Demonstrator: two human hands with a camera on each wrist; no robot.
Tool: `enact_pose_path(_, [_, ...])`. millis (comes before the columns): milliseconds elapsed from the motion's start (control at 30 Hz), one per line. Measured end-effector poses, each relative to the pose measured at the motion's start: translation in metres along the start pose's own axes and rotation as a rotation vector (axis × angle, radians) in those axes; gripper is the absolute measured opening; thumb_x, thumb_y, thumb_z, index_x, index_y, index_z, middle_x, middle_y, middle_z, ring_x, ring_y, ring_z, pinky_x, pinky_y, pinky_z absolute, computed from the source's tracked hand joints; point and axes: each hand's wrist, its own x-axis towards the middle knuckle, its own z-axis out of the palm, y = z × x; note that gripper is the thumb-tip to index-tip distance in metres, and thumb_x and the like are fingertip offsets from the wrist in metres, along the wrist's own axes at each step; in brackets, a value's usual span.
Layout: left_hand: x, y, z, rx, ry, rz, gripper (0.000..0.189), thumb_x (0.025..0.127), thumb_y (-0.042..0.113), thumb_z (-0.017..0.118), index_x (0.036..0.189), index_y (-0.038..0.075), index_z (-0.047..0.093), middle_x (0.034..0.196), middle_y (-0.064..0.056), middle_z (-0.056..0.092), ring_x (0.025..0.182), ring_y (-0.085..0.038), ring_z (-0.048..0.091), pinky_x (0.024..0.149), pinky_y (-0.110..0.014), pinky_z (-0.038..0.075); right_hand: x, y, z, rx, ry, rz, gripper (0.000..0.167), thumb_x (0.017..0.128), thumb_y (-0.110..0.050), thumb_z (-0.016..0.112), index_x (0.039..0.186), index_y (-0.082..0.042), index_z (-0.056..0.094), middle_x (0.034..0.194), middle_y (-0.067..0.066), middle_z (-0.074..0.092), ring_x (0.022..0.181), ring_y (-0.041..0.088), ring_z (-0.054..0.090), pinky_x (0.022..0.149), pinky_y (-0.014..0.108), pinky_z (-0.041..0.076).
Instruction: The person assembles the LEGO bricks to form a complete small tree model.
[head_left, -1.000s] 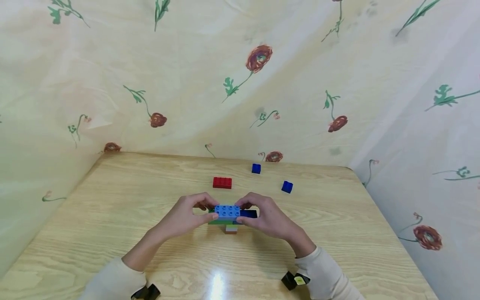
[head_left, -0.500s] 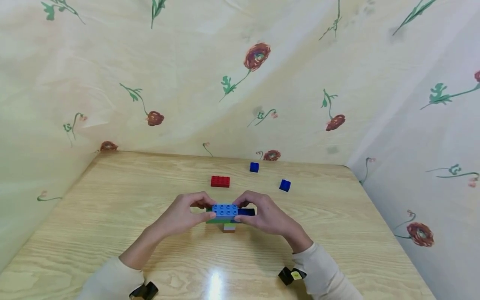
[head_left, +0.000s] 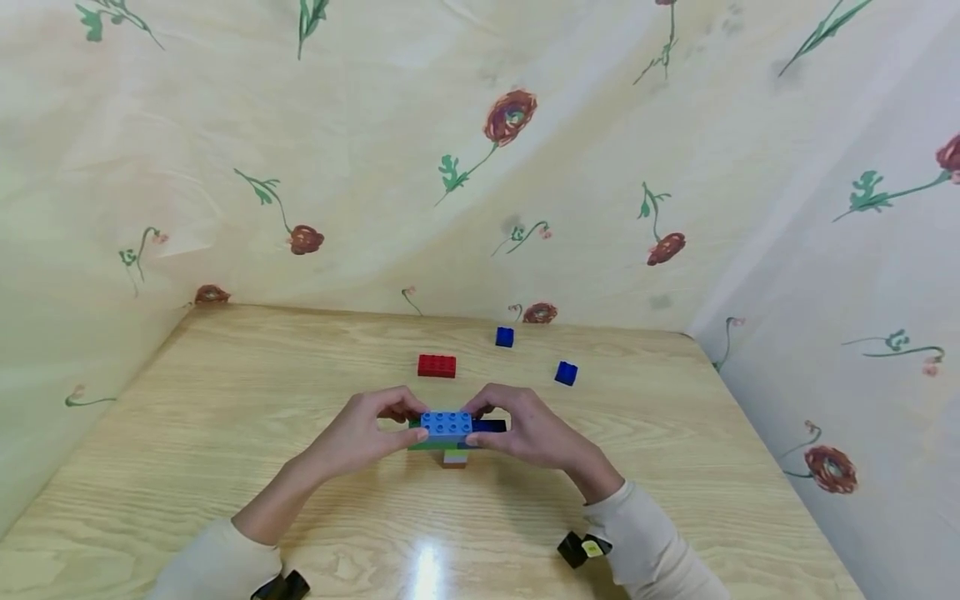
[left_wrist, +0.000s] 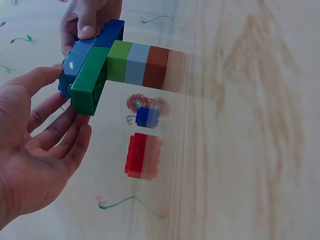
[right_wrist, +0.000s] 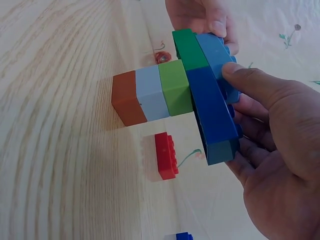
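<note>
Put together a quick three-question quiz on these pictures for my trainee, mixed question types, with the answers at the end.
1. Count: how many bricks show lying loose on the table, apart from the stack?
2. True or false: the lime green brick is at the bottom of the stack.
3. Fill in: the left hand and the right hand both hold the ____ brick at the top of the stack.

Key
1. Three: the red brick and two small blue bricks.
2. False; the orange-brown brick is at the bottom.
3. Light blue.
</note>
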Motion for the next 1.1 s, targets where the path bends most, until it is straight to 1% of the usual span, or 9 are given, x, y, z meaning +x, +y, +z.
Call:
enact_pose_path(200, [0.001, -0.001, 0.001, -0.010, 0.003, -0.012, 0.028, 0.090, 0.030, 0.081, 0.114, 0.019, 0.071, 0.111, 0.002, 0.073, 0.101, -0.020, 0.063, 0.098, -0.052, 0.053, -0.001, -0.004, 0.000, -0.026, 0.011, 0.050, 0.033, 0.091, -0.026, 0.080, 0.121, -0.016, 0.070, 0.114, -0.003, 0.073, 0.104, 0.012, 0.066, 0.095, 0.037, 0.058])
enact_pose_path(400, [0.001, -0.003, 0.003, 0.010, 0.010, -0.012, 0.031, 0.088, 0.031, 0.084, 0.114, 0.019, 0.071, 0.110, 0.003, 0.073, 0.101, -0.019, 0.062, 0.095, -0.050, 0.053, -0.001, -0.005, 0.000, -0.035, 0.022, 0.064, 0.032, 0.091, -0.024, 0.081, 0.121, -0.015, 0.071, 0.112, -0.002, 0.073, 0.103, 0.011, 0.066, 0.094, 0.037, 0.058])
enact_pose_path(567, [0.002, -0.002, 0.004, 0.022, 0.014, 0.001, 0.031, 0.088, 0.031, 0.084, 0.113, 0.019, 0.072, 0.109, 0.003, 0.073, 0.100, -0.018, 0.063, 0.094, -0.050, 0.054, -0.005, 0.000, -0.002, -0.015, 0.036, 0.065, 0.036, 0.092, -0.028, 0.079, 0.125, -0.016, 0.070, 0.116, 0.000, 0.072, 0.106, 0.015, 0.066, 0.095, 0.039, 0.058])
enact_pose_path(667, [0.002, -0.001, 0.005, 0.027, 0.012, 0.003, 0.031, 0.088, 0.031, 0.084, 0.113, 0.019, 0.071, 0.108, 0.004, 0.073, 0.099, -0.016, 0.064, 0.095, -0.050, 0.055, -0.009, 0.007, -0.008, 0.002, 0.072, 0.073, 0.036, 0.093, -0.028, 0.078, 0.127, -0.017, 0.069, 0.119, 0.005, 0.072, 0.108, 0.023, 0.067, 0.097, 0.044, 0.057])
enact_pose_path(767, [0.002, -0.001, 0.005, 0.032, 0.012, 0.003, 0.031, 0.088, 0.031, 0.083, 0.114, 0.019, 0.071, 0.108, 0.005, 0.073, 0.099, -0.016, 0.064, 0.095, -0.049, 0.056, -0.013, 0.016, -0.021, -0.001, 0.131, 0.095, 0.035, 0.094, -0.024, 0.077, 0.127, -0.016, 0.069, 0.119, 0.010, 0.072, 0.110, 0.028, 0.068, 0.098, 0.050, 0.056])
enact_pose_path(900, [0.002, -0.002, 0.005, 0.037, 0.016, 0.009, 0.031, 0.088, 0.031, 0.083, 0.114, 0.020, 0.071, 0.109, 0.005, 0.073, 0.100, -0.015, 0.064, 0.095, -0.049, 0.056, -0.018, 0.035, -0.040, 0.010, 0.215, 0.175, 0.032, 0.096, -0.019, 0.074, 0.127, -0.012, 0.069, 0.121, 0.015, 0.071, 0.110, 0.027, 0.068, 0.100, 0.053, 0.055])
enact_pose_path(1000, [0.001, -0.002, 0.005, 0.038, 0.016, 0.014, 0.031, 0.089, 0.031, 0.083, 0.115, 0.020, 0.071, 0.110, 0.005, 0.073, 0.100, -0.015, 0.064, 0.095, -0.049, 0.056, -0.022, 0.052, -0.053, 0.034, 0.258, 0.251, 0.031, 0.099, -0.019, 0.071, 0.128, -0.009, 0.068, 0.123, 0.019, 0.070, 0.109, 0.025, 0.068, 0.097, 0.040, 0.057])
enact_pose_path(1100, [0.000, -0.002, 0.005, 0.034, 0.014, 0.015, 0.031, 0.089, 0.031, 0.083, 0.115, 0.019, 0.071, 0.110, 0.004, 0.073, 0.100, -0.015, 0.064, 0.095, -0.050, 0.056, -0.026, 0.065, -0.065, 0.047, 0.286, 0.307, 0.032, 0.100, -0.021, 0.069, 0.129, -0.007, 0.067, 0.122, 0.019, 0.071, 0.108, 0.026, 0.069, 0.088, 0.023, 0.056])
